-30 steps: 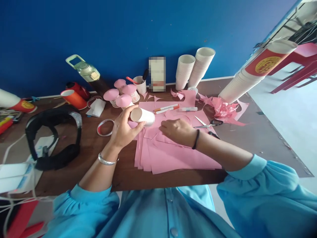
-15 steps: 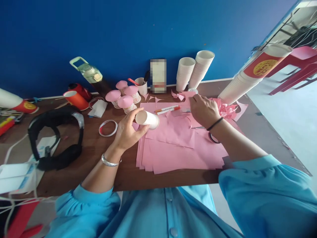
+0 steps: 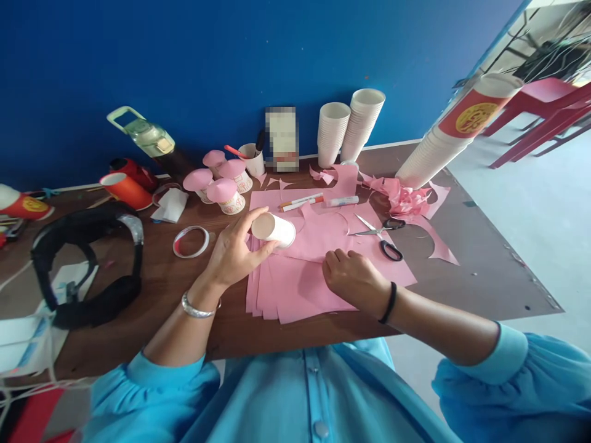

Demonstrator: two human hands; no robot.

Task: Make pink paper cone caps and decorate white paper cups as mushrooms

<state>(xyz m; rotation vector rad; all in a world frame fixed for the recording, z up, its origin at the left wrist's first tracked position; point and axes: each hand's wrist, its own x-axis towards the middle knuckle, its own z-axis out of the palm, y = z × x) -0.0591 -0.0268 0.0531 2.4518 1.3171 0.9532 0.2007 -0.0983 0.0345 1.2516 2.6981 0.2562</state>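
Observation:
My left hand (image 3: 235, 249) is wrapped round a white paper cup (image 3: 279, 231), fingers on its far side and thumb on its near side. The cup leans over the pink paper sheets (image 3: 318, 289), one round end turned up toward me. Over the same sheets, my right hand (image 3: 353, 277) is closed with its fingers curled under; what they hold, if anything, is hidden. Beyond it lie scissors (image 3: 381, 232) with black handles, blades apart. Two slim markers (image 3: 302, 202) and a whitish capped tube (image 3: 342, 201) rest at the sheets' far edge.
Several small cups with pink paper cone tops (image 3: 222, 191) stand behind my left hand. A tape roll (image 3: 191, 242) and a black headset-like band (image 3: 133, 246) lie left. Tall cup stacks (image 3: 333, 132) and pink scraps (image 3: 409, 200) are at the back and right.
My right hand has come back toward me and to the left, from the far edge of the sheets, uncovering the scissors and the whitish tube. My left hand keeps its hold on the cup.

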